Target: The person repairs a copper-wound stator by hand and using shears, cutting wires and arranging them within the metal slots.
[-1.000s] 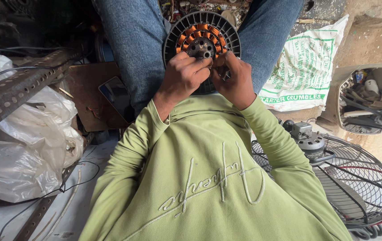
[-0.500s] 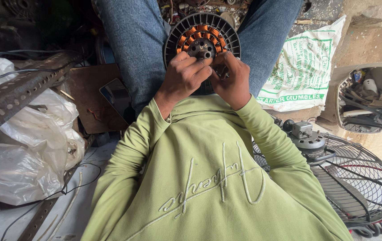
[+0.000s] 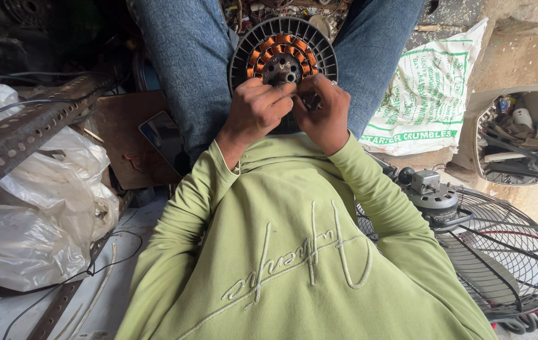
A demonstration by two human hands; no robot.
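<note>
head view shows both hands, left hand [image 3: 257, 108] and right hand [image 3: 323, 113], pinched together on the near rim of the fan motor [image 3: 283, 55], which sits upright between the knees just beyond the fingers.

I see the floor [image 3: 521, 60], dusty and bare at upper right. On it lie a printed white sack [image 3: 429, 94] right of centre, a wire fan guard [image 3: 508, 252] at lower right, and white plastic bags [image 3: 36, 214] at left.

Round fan motor [image 3: 281, 53] with copper windings, upright between the knees.
</note>
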